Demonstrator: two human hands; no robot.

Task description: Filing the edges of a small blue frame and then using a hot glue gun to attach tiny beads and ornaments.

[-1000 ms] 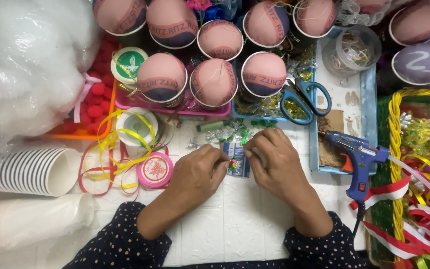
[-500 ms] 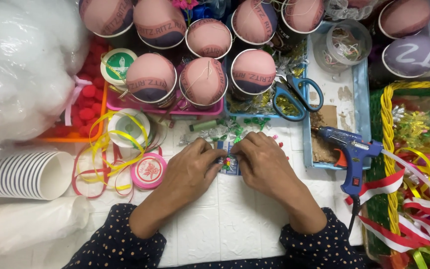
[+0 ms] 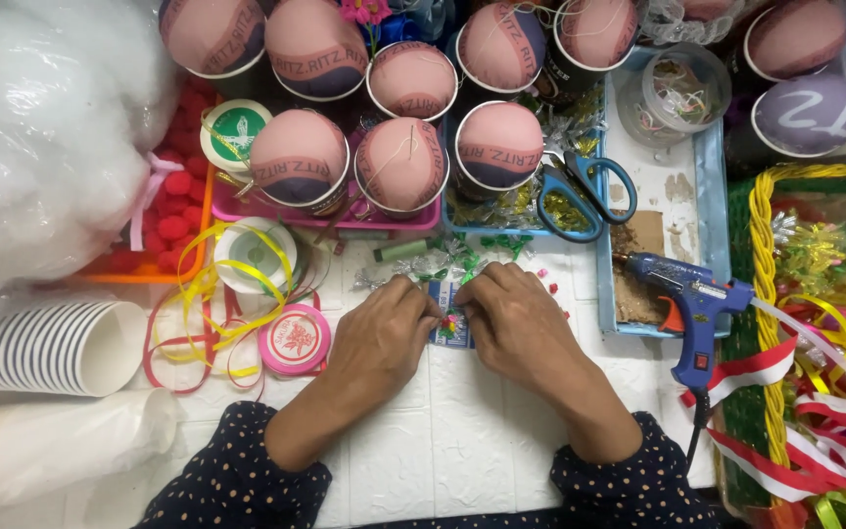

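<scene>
My left hand (image 3: 381, 338) and my right hand (image 3: 516, 323) meet at the middle of the white table, fingertips pinched together over a small blue card (image 3: 450, 328) with a tiny pink and green decoration on it. Both hands press on or grip this small piece; most of it is hidden under the fingers. Green and silver tinsel bits (image 3: 443, 261) lie just beyond the fingertips.
Several pink-covered cups (image 3: 401, 162) stand at the back. Blue scissors (image 3: 575, 191) and a blue glue gun (image 3: 689, 309) lie right, beside a blue tray (image 3: 712, 196). Stacked paper cups (image 3: 46, 348), ribbon spools (image 3: 257, 255), a pink tin (image 3: 294, 339) and a ribbon basket (image 3: 824, 323) surround them.
The view has shifted slightly; my hands have stayed together on the small card, with the fingers closing in a little tighter over it.
</scene>
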